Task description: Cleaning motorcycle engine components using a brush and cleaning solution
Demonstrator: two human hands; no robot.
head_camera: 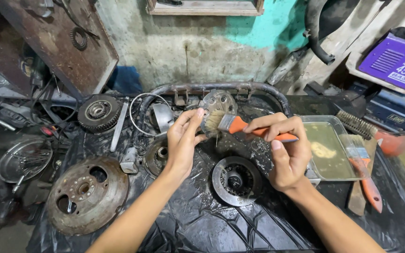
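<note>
I see a brush (240,125) with glossy orange plastic handle, metal ferrule and pale frayed bristles. The disc (217,104) in my left hand (182,143) is dull grey metal. The plate (87,194) is rough, rusty. The sheet (202,220) is wet, glossy black plastic. The tray (336,122) looks like clear smooth plastic.

repair workshop: greasy metal discs (87,194), gear (99,111), wire brush (356,124), welding machine (396,61), black plastic-covered bench (202,220).
</note>
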